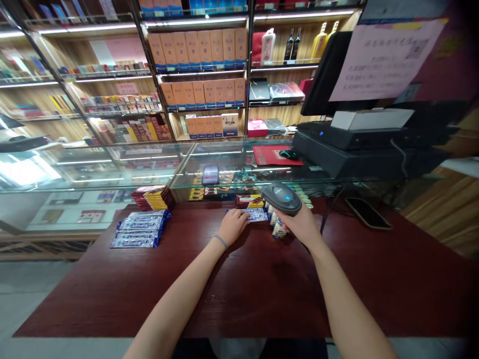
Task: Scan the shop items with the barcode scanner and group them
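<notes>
My right hand (299, 225) is wrapped round the handle of a dark grey barcode scanner (281, 197), held above the counter with a small blue light lit on its top. To its left, my left hand (232, 228) has its fingers closed over the end of a blue-and-white snack packet (257, 215). Behind that packet lie brown-and-yellow chocolate packs (249, 201). Small wrapped pieces (279, 230) stand in a row under the scanner, partly hidden by it. At the left, more blue-and-white packets (138, 229) lie overlapped in a pile, with a stack of red-and-yellow packs (151, 198) behind them.
The dark red wooden counter (262, 289) meets a glass display case (187, 172) at the back. A phone (368, 213) lies at right, near cables. Above stand a monitor (325, 75), black till equipment (337, 154) and a mouse (288, 154) on a red mat. Stocked shelves (202, 74) line the wall.
</notes>
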Demonstrator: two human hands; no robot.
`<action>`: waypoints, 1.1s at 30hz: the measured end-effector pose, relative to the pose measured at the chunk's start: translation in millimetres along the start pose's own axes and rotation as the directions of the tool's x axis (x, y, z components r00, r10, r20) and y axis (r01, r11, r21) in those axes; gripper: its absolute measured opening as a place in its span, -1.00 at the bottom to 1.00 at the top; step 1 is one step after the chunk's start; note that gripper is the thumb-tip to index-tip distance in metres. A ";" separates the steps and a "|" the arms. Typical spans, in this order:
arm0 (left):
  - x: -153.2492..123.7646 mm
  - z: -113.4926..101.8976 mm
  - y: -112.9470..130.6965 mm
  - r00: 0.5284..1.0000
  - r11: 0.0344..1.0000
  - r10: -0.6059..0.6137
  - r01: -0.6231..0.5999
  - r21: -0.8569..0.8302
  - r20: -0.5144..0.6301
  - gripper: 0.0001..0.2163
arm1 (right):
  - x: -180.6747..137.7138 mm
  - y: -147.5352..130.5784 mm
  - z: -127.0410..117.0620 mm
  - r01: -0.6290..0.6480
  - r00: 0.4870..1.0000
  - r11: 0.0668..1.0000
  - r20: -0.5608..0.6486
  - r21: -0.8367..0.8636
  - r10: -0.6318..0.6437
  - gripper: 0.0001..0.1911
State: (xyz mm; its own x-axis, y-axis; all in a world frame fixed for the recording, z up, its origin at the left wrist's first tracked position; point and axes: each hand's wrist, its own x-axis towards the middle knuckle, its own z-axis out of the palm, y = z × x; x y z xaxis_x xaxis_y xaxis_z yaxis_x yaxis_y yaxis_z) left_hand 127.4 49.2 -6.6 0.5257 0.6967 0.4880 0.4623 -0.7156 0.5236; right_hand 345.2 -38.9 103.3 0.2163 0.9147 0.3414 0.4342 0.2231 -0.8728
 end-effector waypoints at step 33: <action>-59.7 -94.5 -50.4 0.644 0.200 -0.755 0.402 -0.894 0.120 -0.73 | -40.9 6.7 77.3 0.184 0.929 0.928 0.365 -0.323 -0.057 -0.52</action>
State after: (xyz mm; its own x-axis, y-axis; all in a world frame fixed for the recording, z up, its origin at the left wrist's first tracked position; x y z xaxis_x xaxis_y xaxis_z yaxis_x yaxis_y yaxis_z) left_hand 5.2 48.4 3.8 0.0755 0.9834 -0.1650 -0.3343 0.1809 0.9249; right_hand 271.6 -48.8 56.5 -0.1429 0.9602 0.2399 0.7251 0.2666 -0.6350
